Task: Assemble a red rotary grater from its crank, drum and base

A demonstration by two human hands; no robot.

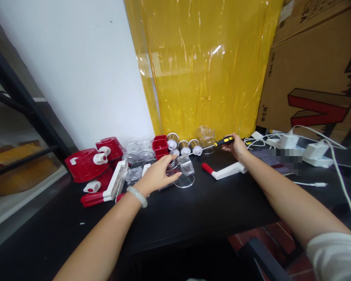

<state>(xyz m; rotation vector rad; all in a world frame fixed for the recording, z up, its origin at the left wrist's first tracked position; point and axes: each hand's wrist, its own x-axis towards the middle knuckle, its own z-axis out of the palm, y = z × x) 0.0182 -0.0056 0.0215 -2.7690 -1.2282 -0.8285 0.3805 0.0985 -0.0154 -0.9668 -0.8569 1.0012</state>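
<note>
My right hand (235,146) is closed around the black and yellow handle of a screwdriver (224,141). Its long metal shaft points left, the tip near a clear plastic part (187,165) with a round base. Beside that part my left hand (156,175) has thumb and fingers spread apart; whether the fingertips touch the clear plastic is hard to see. Behind the hands stand several metal grater drums (183,147) with white ends and a red square hopper (160,146). A white crank handle (228,171) with a red grip lies below the screwdriver.
At the left are red machine bodies (83,166) with white knobs, another white-and-red crank (117,181) and clear cups (146,150). White chargers (316,151) and cables lie at the right. A yellow plastic sheet (204,70) and a cardboard box (312,74) stand behind the black table (199,218).
</note>
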